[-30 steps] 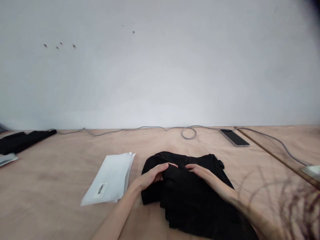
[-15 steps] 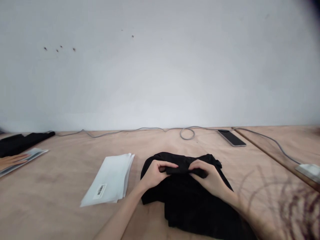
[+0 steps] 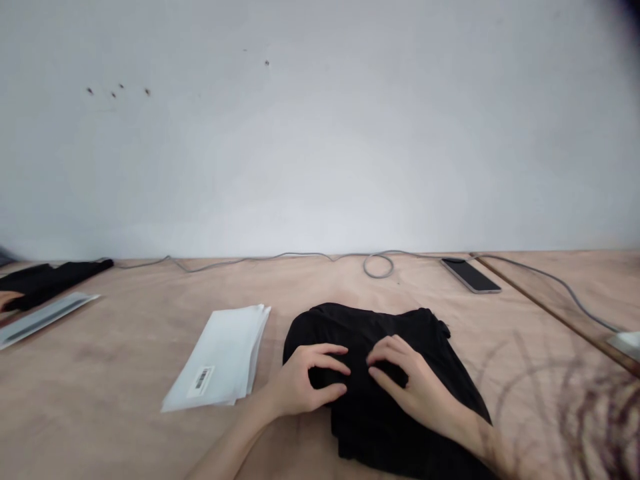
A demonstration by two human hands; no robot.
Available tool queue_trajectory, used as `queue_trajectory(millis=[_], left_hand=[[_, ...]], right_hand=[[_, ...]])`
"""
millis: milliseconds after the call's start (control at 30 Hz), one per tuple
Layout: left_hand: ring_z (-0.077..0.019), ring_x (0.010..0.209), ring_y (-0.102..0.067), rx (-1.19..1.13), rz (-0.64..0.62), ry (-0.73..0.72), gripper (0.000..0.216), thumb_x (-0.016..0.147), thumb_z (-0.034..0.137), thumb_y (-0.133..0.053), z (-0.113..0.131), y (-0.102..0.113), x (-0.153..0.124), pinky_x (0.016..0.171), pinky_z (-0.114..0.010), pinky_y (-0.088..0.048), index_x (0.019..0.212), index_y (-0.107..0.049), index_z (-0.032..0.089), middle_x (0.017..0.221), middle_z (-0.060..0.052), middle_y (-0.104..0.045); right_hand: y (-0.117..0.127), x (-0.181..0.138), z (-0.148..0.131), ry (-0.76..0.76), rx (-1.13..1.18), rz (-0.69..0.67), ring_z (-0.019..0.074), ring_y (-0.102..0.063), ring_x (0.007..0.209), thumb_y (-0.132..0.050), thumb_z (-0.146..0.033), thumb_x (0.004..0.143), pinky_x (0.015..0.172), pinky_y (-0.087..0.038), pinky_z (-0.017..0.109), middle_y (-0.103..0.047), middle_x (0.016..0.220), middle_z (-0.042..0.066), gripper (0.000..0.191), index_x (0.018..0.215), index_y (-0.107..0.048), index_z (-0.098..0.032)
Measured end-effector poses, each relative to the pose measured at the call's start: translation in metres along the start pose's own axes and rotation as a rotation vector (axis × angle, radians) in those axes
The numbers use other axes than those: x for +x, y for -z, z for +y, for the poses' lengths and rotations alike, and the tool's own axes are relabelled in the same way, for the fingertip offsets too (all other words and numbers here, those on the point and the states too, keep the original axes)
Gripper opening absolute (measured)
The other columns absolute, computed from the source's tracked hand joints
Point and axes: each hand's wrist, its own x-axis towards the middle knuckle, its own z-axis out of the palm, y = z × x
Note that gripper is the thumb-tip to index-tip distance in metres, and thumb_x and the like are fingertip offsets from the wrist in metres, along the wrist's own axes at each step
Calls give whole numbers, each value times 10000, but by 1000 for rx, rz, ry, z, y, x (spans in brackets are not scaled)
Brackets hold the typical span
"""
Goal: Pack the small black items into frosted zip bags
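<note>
Both my hands rest on a crumpled black cloth garment (image 3: pixel 385 327) lying on the wooden tabletop (image 3: pixel 115 360). My left hand (image 3: pixel 305 380) sits on its left part, with the fingers spread and curved over the cloth. My right hand (image 3: pixel 410 380) lies a little to the right, its fingertips pressing into the fabric. Neither hand visibly pinches the cloth. To the left of my left hand, and apart from it, lies a stack of white plastic sleeves (image 3: pixel 220 357) with a barcode label (image 3: pixel 201 381).
At the far left, a co-worker's hand (image 3: pixel 5 301) is next to a folded black garment (image 3: pixel 50 283) and a flat, shiny package (image 3: pixel 45 320). A smartphone (image 3: pixel 470 275) and a coiled grey cable (image 3: pixel 379 265) lie along the white wall (image 3: pixel 320 133).
My hands have moved down and apart, letting go of the pinched fold, and now lie on the cloth. The co-worker's hand has moved left, off the flat package.
</note>
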Motion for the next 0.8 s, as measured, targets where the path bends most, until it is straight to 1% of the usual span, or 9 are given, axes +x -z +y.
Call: queue_trajectory(millis=[100,200,267,367,433,500,633,733,800], left_hand=[[-232,1160,-645,67,-56,14,674,712,261,-790,4,2,1,1082,-383,-469,1359,-604,248,1232,-44,-718],[-243,1167,-619,137,-88,4,745,687,257,-776,12,4,4,1089,-388,-461,1398,-558,204,1241,-69,-690],[-265,1140,-620,200,-119,-12,691,655,266,-780,20,4,7,1048,-386,-489,1322,-624,177,1224,-92,-686],[-244,935,-671,266,-167,-10,356,637,226,-747,32,5,10,876,-348,-544,991,-752,193,1016,-61,-739],[-218,850,-677,259,-113,-5,201,660,185,-704,40,8,12,821,-327,-537,855,-750,206,907,-31,-749],[-209,895,-681,209,24,-6,193,691,166,-684,46,11,13,860,-318,-521,863,-758,212,984,-28,-752],[-192,928,-679,-56,150,49,145,705,146,-709,53,12,16,854,-285,-497,813,-776,216,1037,-14,-740],[-149,746,-650,-566,137,253,49,711,219,-766,52,-2,20,682,-243,-476,744,-749,186,789,2,-712],[-117,627,-596,-961,213,403,172,666,292,-819,49,-17,24,612,-227,-455,657,-694,175,649,25,-645]], right_hand=[[-1,1,5,-56,-122,-11,308,-595,1080,-745,-386,820,994,-477,563,-693,1135,92,375,1167,-663,-270],[3,0,3,24,-150,-89,340,-572,1142,-767,-376,799,1016,-451,594,-711,1112,83,229,993,-711,-270],[5,-1,0,103,-116,-95,350,-546,1211,-757,-329,808,1046,-432,589,-712,1140,77,161,955,-715,-278],[6,-2,-4,165,25,-75,321,-579,1175,-729,-282,834,1012,-475,522,-719,1092,67,120,953,-718,-294],[6,-2,-5,113,169,1,292,-620,1105,-721,-286,846,968,-503,469,-707,1072,67,129,975,-710,-290],[8,-1,-6,-6,334,107,286,-623,1132,-757,-311,821,992,-488,442,-684,1143,69,177,988,-704,-287],[14,0,-3,-282,826,170,287,-647,1139,-828,-439,734,988,-495,412,-715,1173,42,392,1086,-703,-320],[18,4,-1,-450,1247,179,303,-680,1124,-673,-640,798,1003,-505,460,-761,1168,55,486,1162,-712,-320],[18,7,0,-488,1410,139,320,-658,1193,-568,-692,839,1068,-466,498,-774,1174,67,500,1101,-747,-306]])
